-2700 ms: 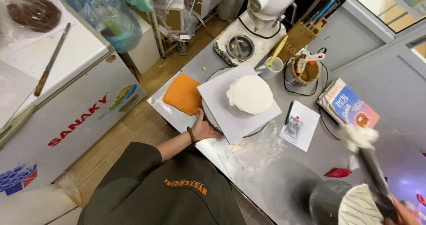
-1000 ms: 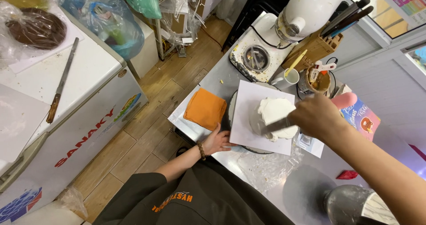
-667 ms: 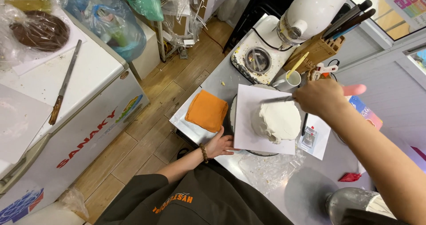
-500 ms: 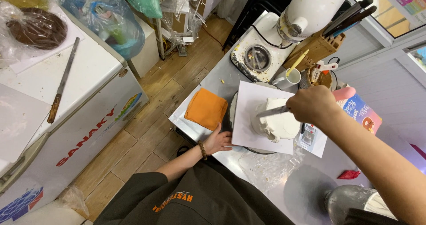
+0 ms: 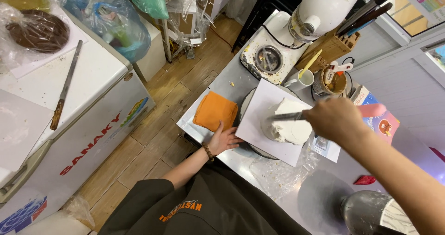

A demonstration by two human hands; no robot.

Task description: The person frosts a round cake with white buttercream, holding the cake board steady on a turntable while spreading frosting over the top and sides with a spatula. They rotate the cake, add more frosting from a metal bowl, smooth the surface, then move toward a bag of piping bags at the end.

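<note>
Your right hand (image 5: pixel 337 120) is gripping the handle of a spatula (image 5: pixel 286 116), fingers wrapped tight around it, and the flat blade is lying across the top of the white frosted cake (image 5: pixel 289 123). The cake is sitting on a white square board (image 5: pixel 259 123) over a round turntable (image 5: pixel 244 106), near the middle of the desk (image 5: pixel 232 77).

Your left hand (image 5: pixel 224 140) is resting at 8 o'clock from the cake, fingers spread flat and pressing against the near edge of the board and turntable; it is holding nothing. A beaded bracelet (image 5: pixel 208 152) is circling that wrist. Just beside the hand, at 11 o'clock from it, an orange cloth (image 5: pixel 214 110) is lying folded on the desk.

At 12 o'clock from the cake, a white cup (image 5: pixel 303 79) with a yellow-handled tool in it is standing near a wooden knife block (image 5: pixel 329 47) and a white stand mixer (image 5: pixel 324 5). At 3 o'clock from your right hand a colourful booklet (image 5: pixel 382 121) is lying. At 5 o'clock from the cake, crumpled clear plastic wrap (image 5: pixel 278 174) is sitting on the desk, and farther at 4 o'clock a metal bowl (image 5: pixel 371 212) is standing.

Far out at 9 o'clock, a white chest freezer (image 5: pixel 92 77) is carrying a long knife (image 5: pixel 65 89).
</note>
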